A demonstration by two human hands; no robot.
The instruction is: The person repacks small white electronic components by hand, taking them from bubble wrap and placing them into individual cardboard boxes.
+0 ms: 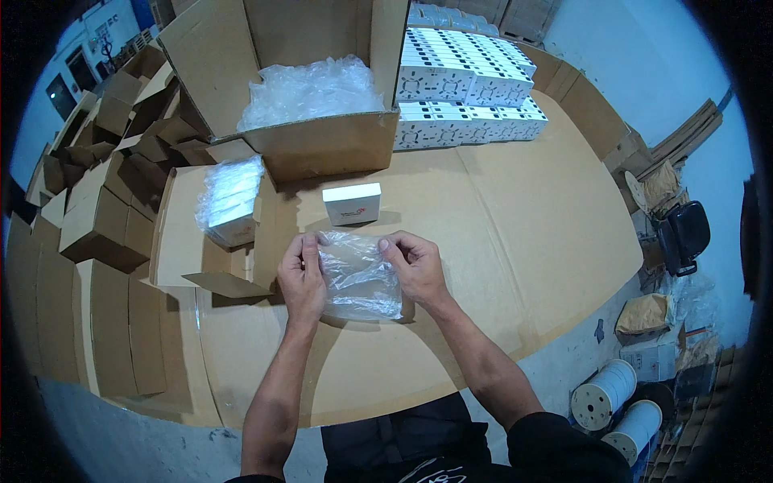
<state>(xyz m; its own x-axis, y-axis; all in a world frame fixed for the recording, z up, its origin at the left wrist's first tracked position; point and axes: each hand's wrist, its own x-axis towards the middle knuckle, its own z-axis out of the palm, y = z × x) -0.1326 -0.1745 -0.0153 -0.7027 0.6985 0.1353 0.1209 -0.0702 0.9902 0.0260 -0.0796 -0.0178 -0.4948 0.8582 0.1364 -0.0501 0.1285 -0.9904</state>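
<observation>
A clear plastic bag (360,278) is stretched between my two hands above the cardboard-covered table. My left hand (303,278) pinches its upper left corner, and my right hand (415,270) grips the upper right edge between thumb and fingers. Just beyond the bag stands a small white box (352,204) with a little red mark on its front; neither hand touches it. To the left, an open cardboard carton (274,233) holds several white boxes wrapped in clear plastic (232,201).
A large open carton (330,149) full of clear bags (314,90) stands at the back. Right of it are stacked white printed boxes (471,121). Many open brown cartons (113,217) crowd the left side. Cable spools (604,394) and a black chair (684,233) are off the table's right edge.
</observation>
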